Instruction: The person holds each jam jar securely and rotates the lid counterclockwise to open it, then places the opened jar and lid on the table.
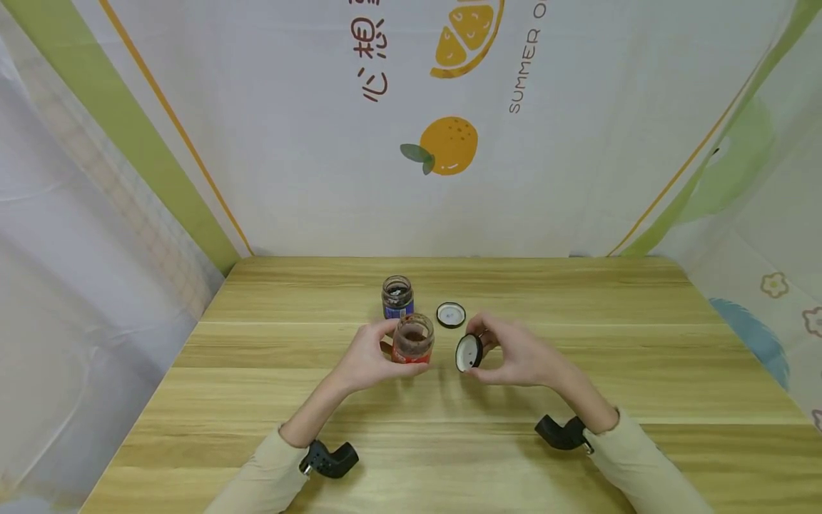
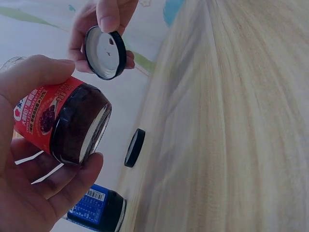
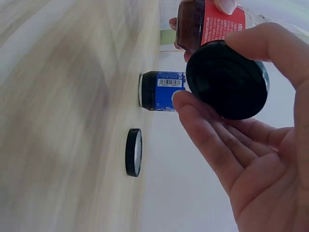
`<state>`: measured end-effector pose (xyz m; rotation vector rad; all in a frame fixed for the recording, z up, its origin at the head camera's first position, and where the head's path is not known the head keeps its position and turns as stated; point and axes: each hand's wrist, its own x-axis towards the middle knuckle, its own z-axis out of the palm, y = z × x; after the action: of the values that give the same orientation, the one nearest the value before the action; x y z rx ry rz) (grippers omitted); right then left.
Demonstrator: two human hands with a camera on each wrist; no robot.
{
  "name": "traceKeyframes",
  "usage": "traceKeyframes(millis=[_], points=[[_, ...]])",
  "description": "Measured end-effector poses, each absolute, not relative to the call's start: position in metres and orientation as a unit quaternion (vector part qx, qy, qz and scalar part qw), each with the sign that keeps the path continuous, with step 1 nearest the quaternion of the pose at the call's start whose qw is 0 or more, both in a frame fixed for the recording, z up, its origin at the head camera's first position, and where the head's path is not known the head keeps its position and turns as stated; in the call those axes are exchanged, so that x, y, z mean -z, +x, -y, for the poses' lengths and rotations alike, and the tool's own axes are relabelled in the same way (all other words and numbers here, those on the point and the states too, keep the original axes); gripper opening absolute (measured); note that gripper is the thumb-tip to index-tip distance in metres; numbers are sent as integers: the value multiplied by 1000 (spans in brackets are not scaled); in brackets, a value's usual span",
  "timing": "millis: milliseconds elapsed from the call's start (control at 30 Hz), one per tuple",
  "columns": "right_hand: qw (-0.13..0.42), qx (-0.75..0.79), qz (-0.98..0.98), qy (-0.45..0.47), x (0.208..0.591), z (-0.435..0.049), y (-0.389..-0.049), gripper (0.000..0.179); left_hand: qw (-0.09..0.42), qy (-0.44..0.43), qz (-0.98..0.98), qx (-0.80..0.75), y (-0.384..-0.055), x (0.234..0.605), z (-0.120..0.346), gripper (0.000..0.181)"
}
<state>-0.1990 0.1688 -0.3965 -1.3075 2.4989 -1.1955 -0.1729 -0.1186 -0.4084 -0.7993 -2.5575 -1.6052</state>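
Observation:
My left hand [image 1: 373,359] grips an uncapped glass jar with a red label [image 1: 412,341], its mouth up, raised off the table. Dark contents show through the glass below the label in the left wrist view. To the right of it, my right hand [image 1: 514,351] pinches a black lid [image 1: 469,353] by its rim between thumb and fingers, its white inner side turned toward the jar. Small dark specks mark that inner side. Jar and lid are apart. Behind the held jar stands a second open jar with a blue label [image 1: 397,297]. Another black lid [image 1: 451,315] lies inside-up on the table.
The wooden table [image 1: 270,400] reaches back to a white printed cloth [image 1: 308,178] hanging behind it. More cloth hangs at the left and right sides. A black wrist mount [image 1: 329,459] sits on the left sleeve and another mount [image 1: 561,432] on the right one.

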Motion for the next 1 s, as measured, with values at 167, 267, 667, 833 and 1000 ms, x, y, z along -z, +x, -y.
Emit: traceKeyframes(millis=[167, 267, 667, 833, 1000], points=[[42, 366, -826, -428, 401, -169, -200, 42, 0, -253, 821, 513, -174, 411, 120, 43], [47, 356, -831, -425, 404, -169, -201, 41, -6, -247, 824, 510, -174, 413, 121, 43], [71, 329, -841, -424, 412, -169, -204, 44, -33, -245, 836, 490, -177, 417, 122, 46], [85, 323, -843, -422, 417, -168, -206, 45, -35, -243, 847, 472, -179, 418, 123, 45], [94, 324, -841, -422, 420, -167, -206, 46, -37, -241, 849, 468, -180, 421, 125, 45]])
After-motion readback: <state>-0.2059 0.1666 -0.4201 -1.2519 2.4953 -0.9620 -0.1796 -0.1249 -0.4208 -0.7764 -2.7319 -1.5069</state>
